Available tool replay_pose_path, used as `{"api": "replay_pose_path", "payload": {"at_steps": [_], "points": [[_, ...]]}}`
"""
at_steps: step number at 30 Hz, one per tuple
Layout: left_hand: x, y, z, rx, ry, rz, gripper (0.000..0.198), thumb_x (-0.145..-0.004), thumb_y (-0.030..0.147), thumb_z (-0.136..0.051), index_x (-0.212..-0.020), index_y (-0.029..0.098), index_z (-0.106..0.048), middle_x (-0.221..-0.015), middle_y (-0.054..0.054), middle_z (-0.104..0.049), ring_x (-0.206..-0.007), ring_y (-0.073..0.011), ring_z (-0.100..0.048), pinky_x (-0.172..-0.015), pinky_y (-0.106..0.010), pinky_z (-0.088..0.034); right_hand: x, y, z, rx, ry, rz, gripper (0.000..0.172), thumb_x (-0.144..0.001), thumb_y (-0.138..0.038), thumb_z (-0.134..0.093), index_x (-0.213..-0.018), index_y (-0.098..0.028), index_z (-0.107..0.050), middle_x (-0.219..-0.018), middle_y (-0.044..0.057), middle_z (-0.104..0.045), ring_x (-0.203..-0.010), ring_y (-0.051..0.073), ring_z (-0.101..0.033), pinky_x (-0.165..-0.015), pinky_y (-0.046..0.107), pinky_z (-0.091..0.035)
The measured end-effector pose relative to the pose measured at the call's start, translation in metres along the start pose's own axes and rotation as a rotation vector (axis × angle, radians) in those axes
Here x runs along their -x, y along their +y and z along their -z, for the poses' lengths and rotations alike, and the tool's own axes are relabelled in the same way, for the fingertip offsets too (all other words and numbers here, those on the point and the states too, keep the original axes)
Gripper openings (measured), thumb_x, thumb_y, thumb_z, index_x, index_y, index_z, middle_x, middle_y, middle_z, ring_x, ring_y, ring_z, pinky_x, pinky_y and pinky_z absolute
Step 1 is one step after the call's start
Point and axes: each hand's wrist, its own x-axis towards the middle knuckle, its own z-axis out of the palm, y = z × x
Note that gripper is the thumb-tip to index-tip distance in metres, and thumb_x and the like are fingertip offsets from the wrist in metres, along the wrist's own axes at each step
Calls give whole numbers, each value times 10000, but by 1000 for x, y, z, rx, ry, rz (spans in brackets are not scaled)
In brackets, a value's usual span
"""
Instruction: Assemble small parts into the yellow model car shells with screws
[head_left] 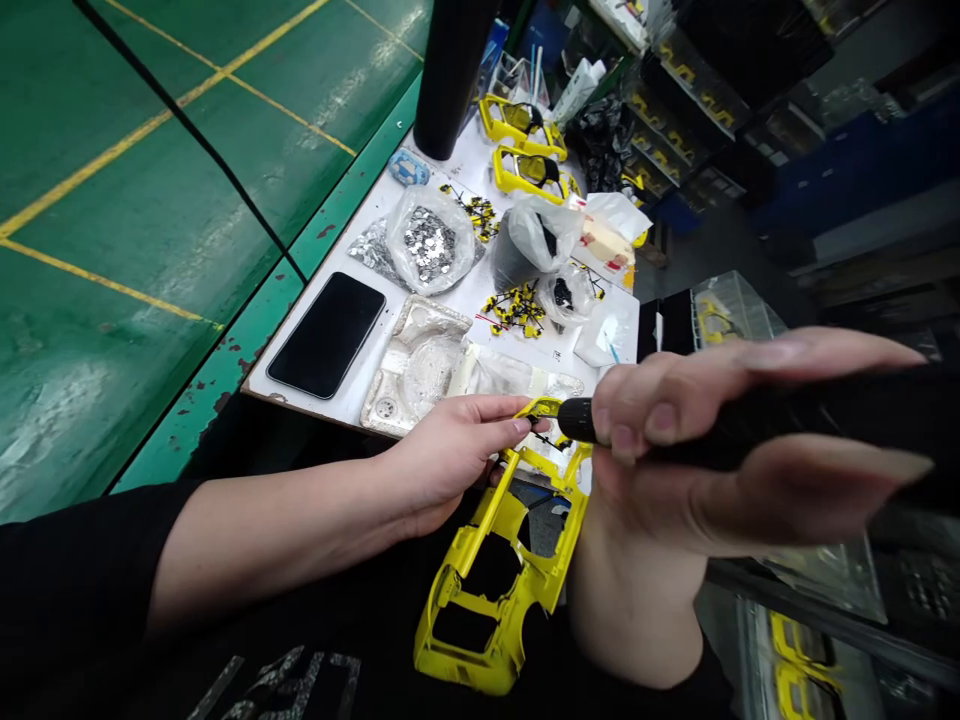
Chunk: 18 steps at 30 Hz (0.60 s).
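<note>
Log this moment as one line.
left hand: holding yellow shell | right hand: gripping black screwdriver, bit at shell's far end | black phone: lying beside white tray

The bare left arm [292, 550] comes out of a loose black cloth sleeve [82, 570] at the near left and reaches far and right. Its wrist [401, 480] is almost straight. The bare left hand [457, 445] has its thumb [506, 433] and pointing finger [491, 407] close together in a pinch. The bare right arm [637, 590] comes up from the near right, also out of black cloth [709, 685]. The bare right hand [675, 490] looks big and a bit blurry. Some fingers [664, 425] curl in tight, and two long ones stretch to the right.
</note>
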Motion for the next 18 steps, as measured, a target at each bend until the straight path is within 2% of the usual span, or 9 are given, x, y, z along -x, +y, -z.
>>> {"api": "replay_pose_path", "payload": {"at_steps": [3,5,8,10,14,18], "points": [[0,-6,-5,40,-9,29,230,-926,220,-850,-1142,148,-881,-1008,-95,-834,-799,-145,-738,-747,-227,-588,-7,1,3,-77,27,33,378,-852,-511,-971,-1111,-302,-792,-636,-67,-521,-419,107,-411,-384,265,-416],[-2,-11,-8,51,-1,56,214,-927,212,-851,-1127,139,-874,-977,-94,-828,-763,-141,-735,-712,-216,-593,-9,6,11,-117,-12,17,349,-862,-501,-956,-1101,-306,-795,-626,-70,-547,-397,108,-406,-367,261,-406],[-9,-22,-10,69,100,63,148,-921,160,-842,-1061,116,-864,-909,-87,-807,-649,-109,-675,-571,-177,-527,-7,25,29,-190,-114,63,252,-904,-460,-904,-1027,-282,-773,-607,-70,-583,-378,107,-436,-363,243,-408],[-16,-30,-9,76,182,60,103,-933,129,-812,-1022,100,-856,-909,-86,-797,-588,-82,-625,-498,-160,-468,-4,41,40,-216,-129,31,254,-922,-449,-885,-1026,-265,-745,-613,-71,-594,-389,107,-470,-379,232,-420],[-27,-41,-2,34,248,38,115,-945,125,-788,-1039,107,-851,-953,-60,-782,-536,-41,-535,-436,-145,-399,-1,62,50,-235,-75,-91,394,-886,-525,-923,-1090,-255,-720,-634,-81,-591,-406,101,-485,-402,235,-427],[-26,-42,3,-19,241,36,181,-913,160,-837,-1089,121,-854,-1070,-81,-804,-594,-52,-573,-451,-145,-425,1,62,52,-293,-81,-106,621,-888,-516,-935,-1414,-304,-682,-681,-84,-620,-443,121,-527,-419,254,-444]]}}
